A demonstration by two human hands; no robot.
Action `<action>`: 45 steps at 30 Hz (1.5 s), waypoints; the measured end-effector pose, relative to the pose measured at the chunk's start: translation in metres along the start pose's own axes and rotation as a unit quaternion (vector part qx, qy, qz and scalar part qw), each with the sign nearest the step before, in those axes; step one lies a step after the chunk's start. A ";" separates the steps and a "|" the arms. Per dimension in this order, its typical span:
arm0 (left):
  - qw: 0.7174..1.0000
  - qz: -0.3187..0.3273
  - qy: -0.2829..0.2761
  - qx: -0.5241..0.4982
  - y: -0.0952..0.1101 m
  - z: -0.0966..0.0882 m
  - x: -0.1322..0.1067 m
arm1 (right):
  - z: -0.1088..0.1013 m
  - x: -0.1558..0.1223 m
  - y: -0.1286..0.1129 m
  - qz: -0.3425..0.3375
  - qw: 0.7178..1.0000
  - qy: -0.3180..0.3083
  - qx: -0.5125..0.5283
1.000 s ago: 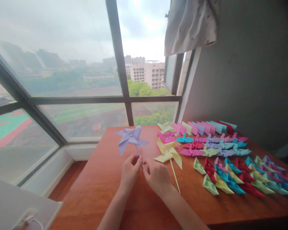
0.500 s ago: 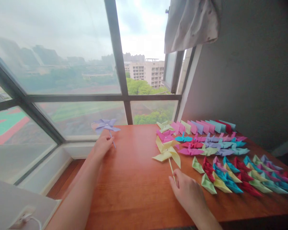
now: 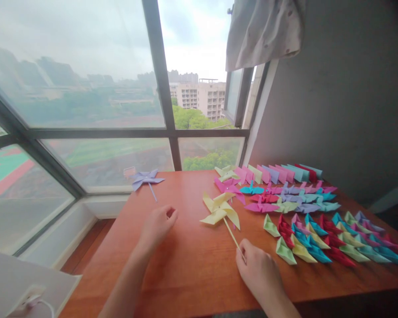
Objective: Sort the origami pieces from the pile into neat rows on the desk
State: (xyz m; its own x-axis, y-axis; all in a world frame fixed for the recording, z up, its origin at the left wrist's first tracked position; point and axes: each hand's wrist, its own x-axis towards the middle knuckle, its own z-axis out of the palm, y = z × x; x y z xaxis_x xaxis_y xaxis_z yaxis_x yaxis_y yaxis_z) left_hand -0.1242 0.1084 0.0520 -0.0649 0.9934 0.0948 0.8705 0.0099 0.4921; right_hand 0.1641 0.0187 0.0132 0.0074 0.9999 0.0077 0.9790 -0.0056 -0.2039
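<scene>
A yellow paper pinwheel (image 3: 220, 209) is tilted over the table, the lower end of its thin stick pinched in my right hand (image 3: 259, 268). My left hand (image 3: 158, 226) is loosely curled above the table, a small gap between thumb and fingers and nothing in it. Beyond it, at the table's far left corner, lies a purple pinwheel (image 3: 147, 178), its stick pointing toward me. Behind the yellow one are a magenta pinwheel (image 3: 226, 186) and a pale green pinwheel (image 3: 226, 172), partly overlapping.
Several folded paper boats (image 3: 303, 250) fill the right side of the wooden table (image 3: 172, 278). Paper cranes (image 3: 261, 206) and a row of folded cards (image 3: 265, 173) stand behind them. Windows (image 3: 102, 163) border the far edge; a grey wall (image 3: 334, 101) rises at the right.
My left hand has let go of the purple pinwheel's stick and come back toward the middle. My right hand has shifted the yellow pinwheel left, away from the magenta one.
</scene>
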 end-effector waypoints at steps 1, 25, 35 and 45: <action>1.000 0.016 -0.014 -0.012 0.010 0.006 -0.012 | 0.002 -0.001 -0.001 -0.002 1.000 0.010 0.013; 0.975 -0.078 0.055 -0.201 -0.011 0.012 -0.046 | -0.016 0.028 -0.052 -0.075 0.995 0.041 0.060; 0.992 -0.110 0.027 -0.058 -0.063 -0.027 -0.007 | -0.012 0.083 -0.022 0.064 0.997 -0.026 -0.037; 0.999 -0.010 0.023 -0.032 -0.013 0.008 -0.025 | -0.010 0.092 -0.021 0.073 0.996 -0.047 0.010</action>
State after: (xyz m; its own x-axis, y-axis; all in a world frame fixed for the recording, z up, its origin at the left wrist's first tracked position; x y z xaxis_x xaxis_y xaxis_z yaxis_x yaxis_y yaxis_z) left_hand -0.1299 0.0843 0.0369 -0.1047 0.9868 0.1237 0.8361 0.0200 0.5482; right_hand 0.1462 0.1111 0.0283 0.1303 0.9849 -0.1142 0.9645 -0.1526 -0.2153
